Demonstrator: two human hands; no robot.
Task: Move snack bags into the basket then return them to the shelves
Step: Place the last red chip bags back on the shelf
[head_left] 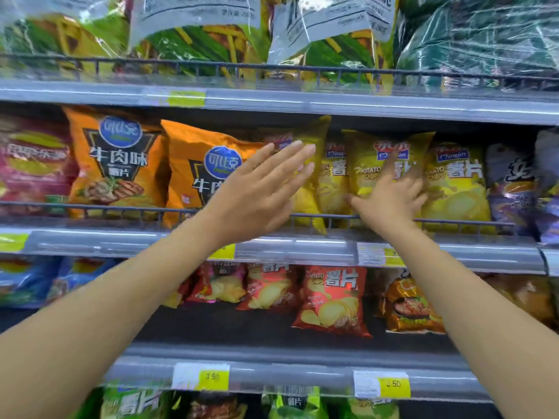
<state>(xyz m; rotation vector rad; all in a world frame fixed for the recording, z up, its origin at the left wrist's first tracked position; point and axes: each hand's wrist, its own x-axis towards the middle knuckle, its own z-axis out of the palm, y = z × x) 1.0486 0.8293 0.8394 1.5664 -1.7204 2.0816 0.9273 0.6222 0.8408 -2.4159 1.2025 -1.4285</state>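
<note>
The left forearm (pixel 121 297) and right forearm (pixel 459 297) are bare and slim — smooth all the way to the wrists. The left hand (pixel 260 189) has long, slender fingers (pixel 290 161) with rounded, glossy nails (pixel 310 148); the right hand (pixel 390 201) is blurred — its nails cannot be made out

Shelves (pixel 302 356): grey metal tiers, one above another (three front edges show).
Rails (pixel 211 65): dark wire guards along the fronts of the upper two tiers.
Edge strips (pixel 332 105): glossy clear plastic over grey, streaked with white glare.
Price tags (pixel 393 384): white-and-yellow slips tucked in the strips, print mostly blurred.
Green labels (pixel 186 98): yellow-green slips in the upper strips.
Deck (pixel 242 328): dark board, shadowed.
Light: bright and even, with shade under each tier.
</note>
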